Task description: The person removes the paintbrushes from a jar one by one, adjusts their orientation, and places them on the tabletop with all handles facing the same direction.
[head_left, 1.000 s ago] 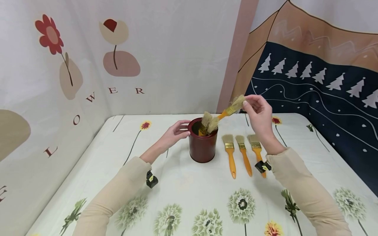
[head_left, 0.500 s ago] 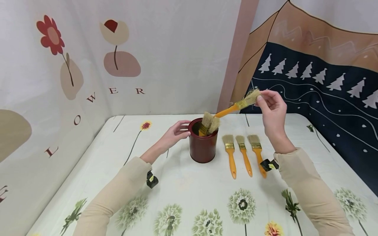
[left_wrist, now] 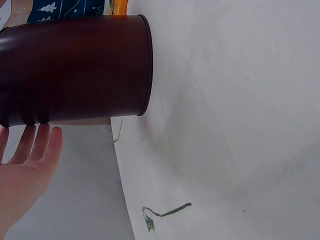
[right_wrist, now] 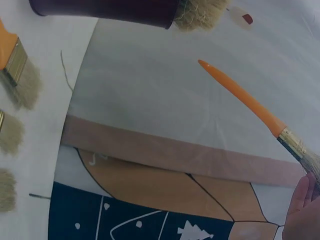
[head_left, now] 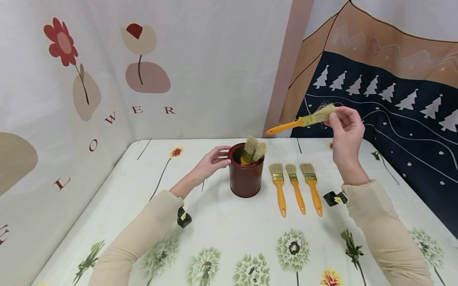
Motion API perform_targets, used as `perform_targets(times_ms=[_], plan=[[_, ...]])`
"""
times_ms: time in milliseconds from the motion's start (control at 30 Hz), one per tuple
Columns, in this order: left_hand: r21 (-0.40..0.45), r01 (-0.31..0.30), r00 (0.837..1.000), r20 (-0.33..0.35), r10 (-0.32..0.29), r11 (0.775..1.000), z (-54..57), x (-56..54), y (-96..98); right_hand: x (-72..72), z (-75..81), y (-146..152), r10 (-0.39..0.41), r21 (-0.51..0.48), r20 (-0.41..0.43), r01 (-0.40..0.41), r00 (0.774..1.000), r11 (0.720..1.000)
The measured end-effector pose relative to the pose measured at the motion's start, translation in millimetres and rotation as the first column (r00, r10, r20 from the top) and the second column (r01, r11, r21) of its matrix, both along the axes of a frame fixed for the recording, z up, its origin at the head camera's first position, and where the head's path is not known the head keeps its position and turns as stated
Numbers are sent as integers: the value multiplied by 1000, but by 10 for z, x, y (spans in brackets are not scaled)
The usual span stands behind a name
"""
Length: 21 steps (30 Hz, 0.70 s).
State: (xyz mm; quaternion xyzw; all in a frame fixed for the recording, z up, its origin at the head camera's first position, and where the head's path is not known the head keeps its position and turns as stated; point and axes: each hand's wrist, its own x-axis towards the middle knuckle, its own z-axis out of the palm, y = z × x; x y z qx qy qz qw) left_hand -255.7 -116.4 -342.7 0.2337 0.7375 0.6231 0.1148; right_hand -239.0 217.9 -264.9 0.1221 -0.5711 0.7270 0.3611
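My right hand (head_left: 348, 133) pinches a paintbrush (head_left: 298, 120) by its pale bristles, high at the right of the can. Its orange handle (right_wrist: 245, 102) points left, free of the can, in the right wrist view. With fairly straight fingers my left hand (head_left: 211, 161) touches the left side of a dark red can (head_left: 245, 180); the left wrist view shows its fingertips against the can wall (left_wrist: 75, 70). Standing bristles up in the can are two more paintbrushes (head_left: 251, 145), their handles hidden inside.
Three orange-handled paintbrushes lie side by side right of the can: a wide one (head_left: 278, 186), a narrower one (head_left: 295, 188) and another wide one (head_left: 312, 186). They rest on a flower-printed white tablecloth (head_left: 222, 226). Printed cloth (head_left: 214, 67) hangs behind the table.
My right hand has drawn the paintbrush up and to the right, so its handle has come out of the can. The left hand and the can have stayed in place.
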Motion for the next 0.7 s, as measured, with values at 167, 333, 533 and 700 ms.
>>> perform_targets(times_ms=[167, 333, 533, 700], plan=[[-3, 0, 1000, -6, 0, 1000, 26, 18, 3, -13, -28, 87, -25, 24, 38, 25, 999, 999], [-7, 0, 1000, -5, 0, 1000, 25, 17, 1, -48, -85, 189, -66, 71, 89, 60, 994, 996], [-16, 0, 1000, -2, 0, 1000, 27, 25, -2, -74, -134, 292, -77, 68, 154, 67, 985, 995], [-11, -1, 1000, -4, 1, 1000, 36, 29, 7, -99, -163, 384, -79, 99, 206, 59, 975, 993]])
